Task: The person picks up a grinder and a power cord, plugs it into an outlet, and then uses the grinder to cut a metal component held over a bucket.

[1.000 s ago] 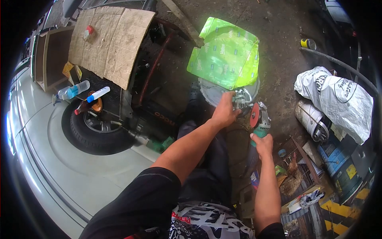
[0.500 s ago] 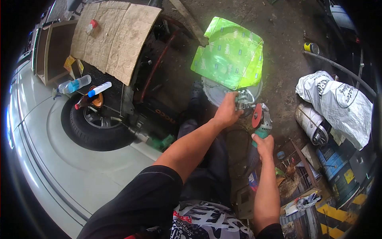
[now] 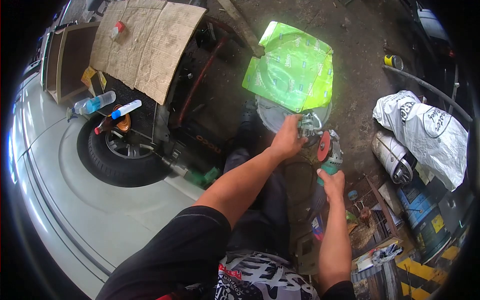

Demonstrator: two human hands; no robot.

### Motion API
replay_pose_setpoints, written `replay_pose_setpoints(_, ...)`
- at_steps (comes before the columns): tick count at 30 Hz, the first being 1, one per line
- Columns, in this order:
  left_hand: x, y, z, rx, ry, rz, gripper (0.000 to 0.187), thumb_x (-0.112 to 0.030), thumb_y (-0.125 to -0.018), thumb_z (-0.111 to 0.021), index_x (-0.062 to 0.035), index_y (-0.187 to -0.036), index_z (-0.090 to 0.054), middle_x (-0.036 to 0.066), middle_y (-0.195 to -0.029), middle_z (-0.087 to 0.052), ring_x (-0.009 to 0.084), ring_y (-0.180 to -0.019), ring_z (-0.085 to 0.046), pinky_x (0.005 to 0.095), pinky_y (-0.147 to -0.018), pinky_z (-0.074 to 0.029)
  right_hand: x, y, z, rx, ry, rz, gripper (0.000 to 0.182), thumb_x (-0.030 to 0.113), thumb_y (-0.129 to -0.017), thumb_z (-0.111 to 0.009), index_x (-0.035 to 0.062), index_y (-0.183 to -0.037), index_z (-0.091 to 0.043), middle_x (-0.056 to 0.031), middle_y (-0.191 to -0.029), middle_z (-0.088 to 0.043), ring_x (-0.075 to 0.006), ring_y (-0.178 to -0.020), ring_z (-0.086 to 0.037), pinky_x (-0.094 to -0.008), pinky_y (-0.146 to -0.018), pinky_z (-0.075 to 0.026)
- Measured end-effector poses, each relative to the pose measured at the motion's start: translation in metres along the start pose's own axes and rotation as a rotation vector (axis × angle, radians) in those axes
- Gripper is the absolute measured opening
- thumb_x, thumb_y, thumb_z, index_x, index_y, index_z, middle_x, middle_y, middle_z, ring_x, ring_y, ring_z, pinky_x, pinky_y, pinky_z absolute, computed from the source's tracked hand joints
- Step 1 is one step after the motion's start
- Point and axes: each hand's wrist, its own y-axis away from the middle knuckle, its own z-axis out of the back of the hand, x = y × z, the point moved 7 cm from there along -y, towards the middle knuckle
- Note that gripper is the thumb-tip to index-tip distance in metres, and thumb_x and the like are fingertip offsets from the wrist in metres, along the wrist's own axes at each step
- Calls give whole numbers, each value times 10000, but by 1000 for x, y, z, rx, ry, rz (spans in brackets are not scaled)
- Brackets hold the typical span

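Observation:
My left hand point(image 3: 289, 138) is closed around a grey metal part point(image 3: 311, 124) with a curved, bracket-like shape, over the near edge of a round white lid or bucket top point(image 3: 267, 114). A green printed cardboard sheet point(image 3: 291, 67) covers most of that round surface. In my right hand point(image 3: 332, 183) is a green angle grinder point(image 3: 330, 159), gripped by its body with the thumb along it. The grinder's reddish disc point(image 3: 324, 146) faces the metal part, a short gap from it. My left fingers hide some of the part.
A pale car body point(image 3: 100, 225) with a wheel point(image 3: 125, 155) lies left, bottles point(image 3: 100, 102) and brown cardboard point(image 3: 140, 45) above it. At right are a white sack point(image 3: 425, 135), a metal canister point(image 3: 392, 157), a blue bucket point(image 3: 420, 205) and a wire cage point(image 3: 372, 210).
The whole view has shifted very slightly. Both hands keep their holds on the metal part and the grinder, in nearly the same places.

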Motion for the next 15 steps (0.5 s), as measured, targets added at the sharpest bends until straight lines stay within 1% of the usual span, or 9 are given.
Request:
replay_pose_setpoints(5,0,0,-1,-4,9,-3,771,-107,-823,-845,-8,-1447,-403,263,-1345,-505,469,-1288,-519,479,-1096,-453,-10,-2,-1,-2,-7,5,253,241,-786,-842,27,-769,-708,-28,-731,-678,-156,-649,-608,-376,-666,-492)
replay_pose_setpoints(15,0,0,0,-13,7,0,770,-99,-811,-853,-14,-1440,-418,261,-1364,-507,466,-1306,-516,478,-1108,-452,-9,-2,-1,7,-1,0,246,240,-787,-844,33,-765,-714,-34,-728,-680,-160,-656,-616,-374,-668,-493)
